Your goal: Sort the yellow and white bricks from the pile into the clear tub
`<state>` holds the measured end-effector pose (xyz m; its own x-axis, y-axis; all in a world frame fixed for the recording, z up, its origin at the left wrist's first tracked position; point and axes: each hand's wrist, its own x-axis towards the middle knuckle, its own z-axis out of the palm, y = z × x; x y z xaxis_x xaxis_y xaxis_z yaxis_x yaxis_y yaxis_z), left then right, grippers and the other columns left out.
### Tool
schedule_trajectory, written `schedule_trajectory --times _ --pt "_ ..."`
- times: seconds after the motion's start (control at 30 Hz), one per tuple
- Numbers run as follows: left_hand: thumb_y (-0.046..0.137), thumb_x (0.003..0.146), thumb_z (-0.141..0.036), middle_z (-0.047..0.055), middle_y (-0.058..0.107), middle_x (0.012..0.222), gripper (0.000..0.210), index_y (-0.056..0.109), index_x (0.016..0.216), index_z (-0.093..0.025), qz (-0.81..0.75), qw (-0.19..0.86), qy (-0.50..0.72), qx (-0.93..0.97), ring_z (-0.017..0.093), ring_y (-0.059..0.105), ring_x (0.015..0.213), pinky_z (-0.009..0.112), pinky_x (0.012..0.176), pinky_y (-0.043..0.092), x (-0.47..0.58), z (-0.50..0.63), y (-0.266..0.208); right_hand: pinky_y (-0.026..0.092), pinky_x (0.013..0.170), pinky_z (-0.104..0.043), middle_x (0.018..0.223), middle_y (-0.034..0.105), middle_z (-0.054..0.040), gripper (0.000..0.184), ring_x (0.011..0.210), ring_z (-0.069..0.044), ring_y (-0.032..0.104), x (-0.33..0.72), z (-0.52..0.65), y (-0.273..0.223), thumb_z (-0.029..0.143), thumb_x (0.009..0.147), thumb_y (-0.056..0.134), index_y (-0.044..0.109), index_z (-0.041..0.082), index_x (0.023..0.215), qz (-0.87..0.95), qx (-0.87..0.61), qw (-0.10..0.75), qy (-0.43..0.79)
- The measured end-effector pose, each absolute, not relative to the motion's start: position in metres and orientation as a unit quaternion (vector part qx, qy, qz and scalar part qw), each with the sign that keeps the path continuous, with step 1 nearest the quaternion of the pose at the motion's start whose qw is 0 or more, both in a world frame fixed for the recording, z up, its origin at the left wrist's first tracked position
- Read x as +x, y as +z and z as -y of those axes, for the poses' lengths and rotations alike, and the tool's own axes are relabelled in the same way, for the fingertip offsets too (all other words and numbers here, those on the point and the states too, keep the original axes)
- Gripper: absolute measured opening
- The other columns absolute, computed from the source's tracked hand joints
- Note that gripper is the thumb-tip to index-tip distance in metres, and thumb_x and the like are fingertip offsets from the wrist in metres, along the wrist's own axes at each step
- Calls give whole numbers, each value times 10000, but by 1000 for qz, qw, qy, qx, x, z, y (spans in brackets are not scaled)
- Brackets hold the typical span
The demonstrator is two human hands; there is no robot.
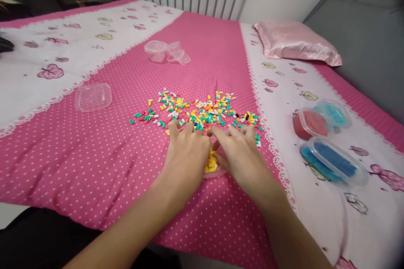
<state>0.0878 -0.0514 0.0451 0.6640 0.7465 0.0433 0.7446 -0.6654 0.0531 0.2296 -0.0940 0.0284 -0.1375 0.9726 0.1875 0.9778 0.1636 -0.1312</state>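
Observation:
A loose heap of small plastic building bricks (206,115), in yellow, green, red, white and other colours, is spread over the bed. At its near edge is my left hand (188,149), back up, with bent fingers closed downward. Its fingertips and anything in them are hidden. Close on the right, my right hand (241,151) curves over the near bricks, thumb and index finger apart, and I see nothing held there. Between and below the hands sits a clear container (217,173) with yellow bricks (211,162) in it, partly covered by both hands.
To the right are lidded tubs of red bricks (315,122), light-blue bricks (337,114) and dark-blue bricks (336,159). A clear plastic lid or tub (94,96) lies left. Clear tubs (157,50) stand farther back. A pink pillow (293,42) rests at far right.

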Motion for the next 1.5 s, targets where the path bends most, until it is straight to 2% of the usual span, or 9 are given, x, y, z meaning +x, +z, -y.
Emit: schedule_trajectory --times 0.33,0.6,0.73,0.83,0.9,1.1,1.27,1.4,1.5 --pt "618 893 -137 104 729 824 183 701 732 -161 -408 21 38 912 291 612 929 596 974 381 86 53 48 323 795 -412 902 732 -99 233 853 -279 605 229 91 29 138 928 638 635 223 1145 760 -640 113 -8" --pt "615 912 -150 124 746 898 171 720 777 -149 -426 47 21 903 338 616 1007 629 994 351 86 54 51 321 804 -402 949 751 -84 311 874 -275 626 226 92 29 68 880 666 641 231 1144 752 -644 139 14" --pt "629 907 -145 132 749 942 135 738 828 -143 -425 51 20 904 346 612 1036 642 1014 330 85 55 53 332 858 -410 921 769 -22 288 887 -243 666 234 90 31 55 884 638 626 253 1093 732 -634 239 68" --pt "690 874 -162 110 742 945 65 753 862 -162 -428 62 47 900 341 619 1019 646 1017 313 77 53 52 379 893 -407 808 751 26 201 817 -212 691 250 81 28 176 882 674 603 258 1052 674 -621 382 121" --pt "687 884 -172 66 733 945 78 758 887 -205 -428 90 98 894 313 626 996 640 1023 298 69 52 52 438 820 -372 743 722 32 209 742 -206 680 263 72 22 289 874 686 592 253 1057 610 -617 472 157" --pt "564 973 -251 53 650 1041 165 724 1004 -227 -429 264 292 813 243 593 1044 448 982 407 37 58 31 481 733 -336 724 701 8 282 726 -209 675 279 52 -7 392 937 559 559 217 1158 572 -603 526 181" --pt "475 1001 -337 120 587 1215 401 509 1366 -174 -522 270 341 734 254 582 1113 408 954 461 13 64 2 495 743 -337 742 713 -6 305 760 -217 692 275 52 -15 397 929 560 568 210 1170 582 -577 532 213" --pt "418 1020 -414 59 690 987 359 575 1252 -188 -534 316 336 709 228 658 921 348 832 492 9 70 -7 496 791 -352 726 693 6 303 754 -212 681 281 50 -18 353 932 541 558 206 1197 584 -571 533 218" --pt "388 1028 -434 35 728 938 346 645 1087 -210 -508 351 331 713 219 682 910 311 802 493 15 69 -8 496 831 -361 745 693 8 302 781 -210 683 285 49 -22 338 934 539 556 211 1208 588 -570 530 220"
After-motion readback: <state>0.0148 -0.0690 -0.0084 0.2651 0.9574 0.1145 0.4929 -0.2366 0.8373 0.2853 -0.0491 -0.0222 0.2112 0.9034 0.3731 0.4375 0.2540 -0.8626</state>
